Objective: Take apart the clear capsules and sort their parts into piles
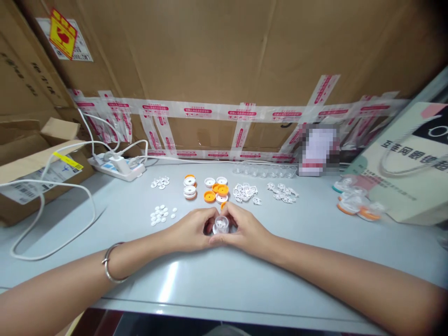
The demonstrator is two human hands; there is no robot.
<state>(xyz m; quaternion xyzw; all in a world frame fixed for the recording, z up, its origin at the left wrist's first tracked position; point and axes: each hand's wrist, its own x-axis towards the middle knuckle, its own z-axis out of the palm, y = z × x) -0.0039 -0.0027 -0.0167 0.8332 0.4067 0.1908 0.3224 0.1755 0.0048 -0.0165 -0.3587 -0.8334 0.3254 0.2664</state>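
Close together over the table's middle, my left hand [196, 228] and my right hand [247, 228] both grip a small clear plastic cup-shaped piece [221, 225]. Something white shows inside it and at its lower left rim. Fingers of each hand curl round its sides, hiding part of it. Just beyond my fingertips lie orange and white round caps [210, 196], some stacked. White openwork plastic pieces [245, 192] are piled to the right of these. Small white discs [160, 215] are scattered left of my left hand.
Behind are small white parts [160, 182], more white pieces [283, 192] and a row of clear cups [264, 171]. Domed pieces with coloured bases [360, 200] sit right, by a paper bag [413, 172]. A power strip [121, 168], looping white cable and cardboard box [42, 172] occupy the left.
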